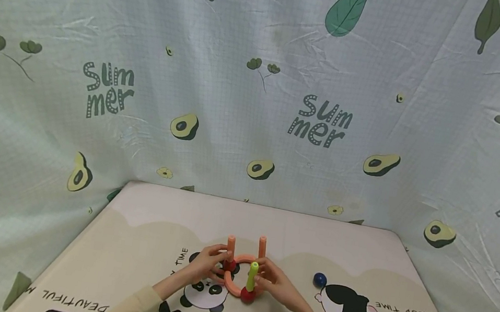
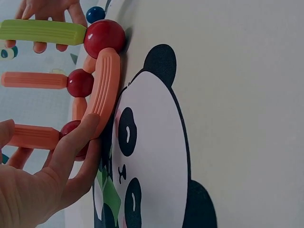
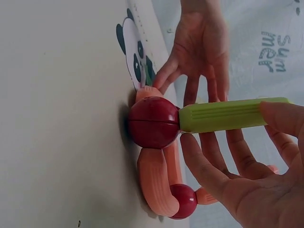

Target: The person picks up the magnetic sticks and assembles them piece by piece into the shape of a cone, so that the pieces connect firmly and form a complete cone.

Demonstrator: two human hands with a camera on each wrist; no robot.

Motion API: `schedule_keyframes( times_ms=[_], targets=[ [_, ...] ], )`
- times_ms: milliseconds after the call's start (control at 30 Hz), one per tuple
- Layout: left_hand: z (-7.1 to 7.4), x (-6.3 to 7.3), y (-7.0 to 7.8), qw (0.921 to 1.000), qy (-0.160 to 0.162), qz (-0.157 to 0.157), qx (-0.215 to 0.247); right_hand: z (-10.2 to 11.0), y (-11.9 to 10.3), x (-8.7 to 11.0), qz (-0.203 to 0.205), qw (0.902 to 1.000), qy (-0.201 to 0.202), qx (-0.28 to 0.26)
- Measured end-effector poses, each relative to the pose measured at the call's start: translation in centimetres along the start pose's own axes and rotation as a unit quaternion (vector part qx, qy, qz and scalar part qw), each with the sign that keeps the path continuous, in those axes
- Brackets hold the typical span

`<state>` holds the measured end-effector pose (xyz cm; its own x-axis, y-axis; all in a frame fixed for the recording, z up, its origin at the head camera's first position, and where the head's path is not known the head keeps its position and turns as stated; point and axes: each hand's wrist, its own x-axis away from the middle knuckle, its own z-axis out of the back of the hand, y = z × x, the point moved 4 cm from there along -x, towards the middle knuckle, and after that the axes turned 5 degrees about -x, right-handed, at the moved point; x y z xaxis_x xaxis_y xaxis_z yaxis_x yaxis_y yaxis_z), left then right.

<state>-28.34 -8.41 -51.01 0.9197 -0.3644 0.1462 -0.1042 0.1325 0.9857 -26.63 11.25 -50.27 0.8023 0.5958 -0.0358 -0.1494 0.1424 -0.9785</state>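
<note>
A toy frame of curved orange rods (image 3: 156, 183) joined by red balls (image 1: 248, 295) lies as a ring on the table. Two straight orange sticks (image 2: 35, 80) and a lime green stick (image 3: 223, 115) stand up from the balls. My left hand (image 1: 206, 262) grips the left orange stick (image 2: 35, 136) near its ball, with one fingertip on the curved rod. From the right, my right hand (image 1: 278, 283) pinches the green stick, thumb near its top and a finger close to the red ball (image 3: 154, 122). Its other fingers spread behind the stick.
A loose blue ball (image 1: 320, 279) sits right of the ring, beside a printed black-and-white animal (image 1: 350, 309). A printed panda (image 2: 152, 133) lies partly under the left hand. Patterned curtain (image 1: 239, 96) hangs behind the table (image 1: 167, 208).
</note>
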Motion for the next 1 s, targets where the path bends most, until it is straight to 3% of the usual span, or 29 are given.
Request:
schedule_keyframes(
  times_ms=[1000],
  targets=[
    [-0.19, 0.04, 0.1, 0.9995, -0.001, 0.002, -0.031, 0.32, -0.12, 0.5, 0.008, 0.9999, -0.008, 0.0]
  ],
)
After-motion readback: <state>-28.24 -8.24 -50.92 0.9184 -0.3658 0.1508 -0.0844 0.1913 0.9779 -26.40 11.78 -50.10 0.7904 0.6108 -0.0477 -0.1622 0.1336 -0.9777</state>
